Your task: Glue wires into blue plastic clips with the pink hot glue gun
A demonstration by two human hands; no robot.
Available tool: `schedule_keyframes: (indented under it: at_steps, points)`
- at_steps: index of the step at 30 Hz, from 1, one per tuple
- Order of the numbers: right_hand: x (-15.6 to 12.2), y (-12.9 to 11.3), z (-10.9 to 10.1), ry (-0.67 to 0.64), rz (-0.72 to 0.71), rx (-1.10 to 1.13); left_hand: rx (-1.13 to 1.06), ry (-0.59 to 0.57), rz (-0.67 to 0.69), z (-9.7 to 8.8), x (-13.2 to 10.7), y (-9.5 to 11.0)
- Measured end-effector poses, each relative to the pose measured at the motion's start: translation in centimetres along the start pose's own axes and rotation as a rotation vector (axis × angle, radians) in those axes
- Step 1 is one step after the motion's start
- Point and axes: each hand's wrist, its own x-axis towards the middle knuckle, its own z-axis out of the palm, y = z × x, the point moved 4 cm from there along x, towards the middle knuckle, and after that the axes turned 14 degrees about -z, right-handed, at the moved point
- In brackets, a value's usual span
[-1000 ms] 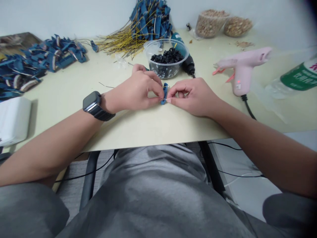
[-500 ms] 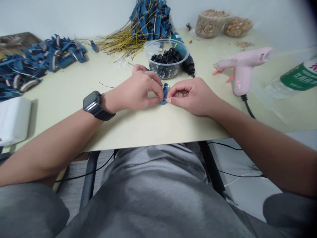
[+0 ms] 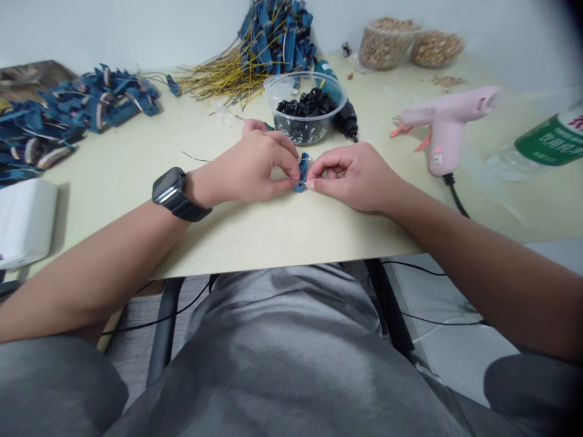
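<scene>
A small narrow blue piece point(image 3: 304, 164) with a thin yellow wire across it is between my hands, near the middle of the table. My left hand point(image 3: 262, 161), with a dark watch point(image 3: 170, 187) on the wrist, pinches the piece from its left side. From the right, my right hand point(image 3: 353, 176) has thumb and forefinger closed at the piece's lower part, where a tiny shiny bit shows. Just beyond sits a clear plastic tub point(image 3: 303, 130) of small black parts point(image 3: 314, 103).
Blue pieces with yellow wires point(image 3: 277, 42) are heaped at the back, more blue pieces point(image 3: 109, 97) at left. A pink glue gun point(image 3: 449, 121), a green-labelled bottle point(image 3: 546, 142) and containers of brown bits point(image 3: 387, 45) stand right. A white box point(image 3: 27, 218) is at left.
</scene>
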Motion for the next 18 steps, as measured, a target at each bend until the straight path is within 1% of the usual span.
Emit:
schedule_keyframes:
  at_steps: [7,18]
  points:
    - [0.11,-0.31,-0.02,0.0,-0.016,-0.012,0.007,0.008,-0.007,0.02,-0.02,-0.06]
    - [0.0,-0.25,-0.11,-0.024,0.052,-0.059,0.014,0.02,-0.012,0.01,-0.02,0.08]
